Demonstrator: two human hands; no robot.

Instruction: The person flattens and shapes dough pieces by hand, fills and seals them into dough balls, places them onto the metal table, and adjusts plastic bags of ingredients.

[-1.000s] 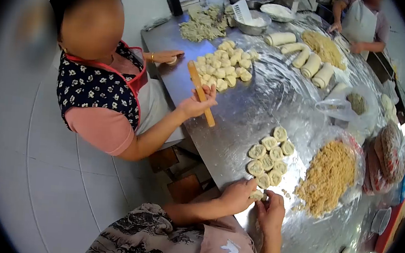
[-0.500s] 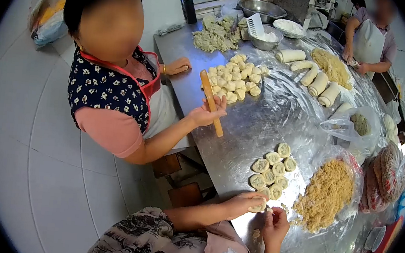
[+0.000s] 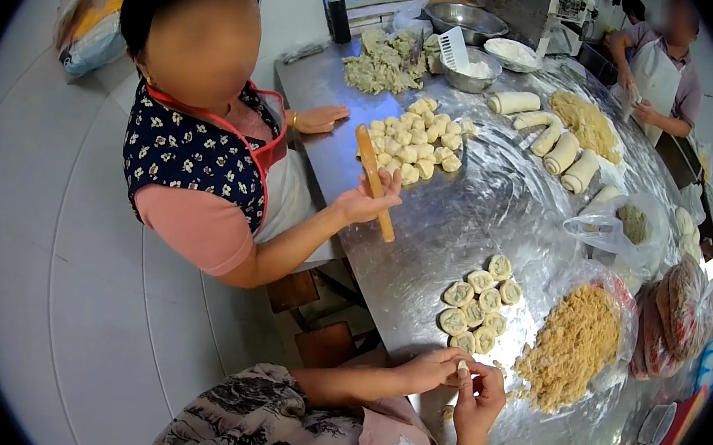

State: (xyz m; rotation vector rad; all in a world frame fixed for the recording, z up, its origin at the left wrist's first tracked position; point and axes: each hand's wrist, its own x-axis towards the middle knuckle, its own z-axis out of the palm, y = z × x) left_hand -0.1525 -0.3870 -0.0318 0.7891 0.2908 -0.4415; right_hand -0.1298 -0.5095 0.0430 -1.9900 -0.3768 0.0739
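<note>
My left hand is curled at the near edge of the steel table, closed round a dough piece mostly hidden by its fingers. My right hand meets it from the right, thumb and fingers pinching a small pale bit of dough at the fingertips. Just beyond my hands lies a cluster of round dough pieces with greenish middles. Right of them is a heap of crumbly tan filling on a plastic bag.
Across the left corner, a co-worker's hand holds a wooden rolling pin. Beyond are dough lumps, green filling, dough rolls and metal bowls. Another person stands at the far right. Stools are under the table.
My hands have come together, and the filled dough round that showed in my left hand is now mostly covered. The co-worker's far hand has opened out flatter on the table.
</note>
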